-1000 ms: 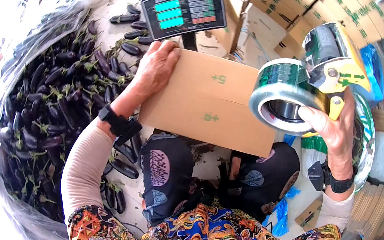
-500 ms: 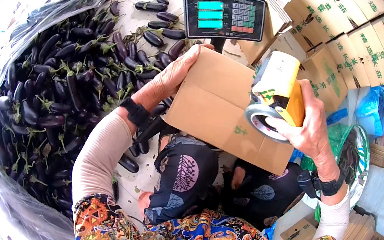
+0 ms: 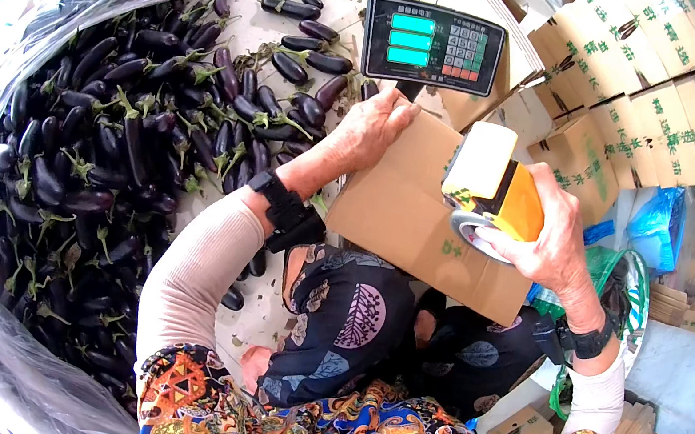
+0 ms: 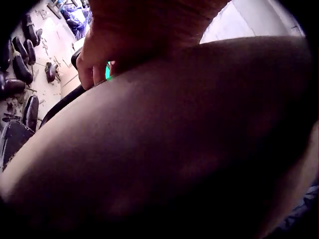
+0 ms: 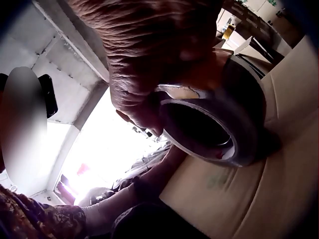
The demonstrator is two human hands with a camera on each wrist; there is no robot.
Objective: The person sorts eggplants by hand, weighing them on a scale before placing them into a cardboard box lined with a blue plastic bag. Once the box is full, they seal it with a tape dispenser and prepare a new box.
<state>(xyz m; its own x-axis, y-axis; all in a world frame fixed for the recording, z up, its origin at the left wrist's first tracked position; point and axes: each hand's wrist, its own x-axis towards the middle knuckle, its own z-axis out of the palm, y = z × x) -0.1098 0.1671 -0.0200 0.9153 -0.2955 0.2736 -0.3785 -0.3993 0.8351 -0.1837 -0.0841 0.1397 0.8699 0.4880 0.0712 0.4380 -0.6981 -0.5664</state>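
Note:
A closed cardboard box (image 3: 392, 188) with green print stands in front of the person's knees. My left hand (image 3: 369, 130) grips its far left edge, and in the left wrist view the fingers (image 4: 89, 69) bend down over that edge. In my right hand (image 3: 556, 235) is a yellow tape dispenser (image 3: 522, 205), held with the thumb at the hub of its tape roll. The roll (image 5: 239, 149) sits right at the box's top in the right wrist view. Much of the left wrist view is filled by the dark, near side of the box.
A big heap of eggplants (image 3: 98, 144) lies at left, edged by clear plastic sheet (image 3: 5, 345). Behind the box stands a scale display (image 3: 434, 46). Stacked printed cartons (image 3: 648, 127) fill the back right, with a blue plastic bag (image 3: 659, 226) near them.
The tape dispenser has tipped over and come down from beside the box onto its top. The left hand keeps its place at the far left edge. The head view has shifted, moving the scene rightward.

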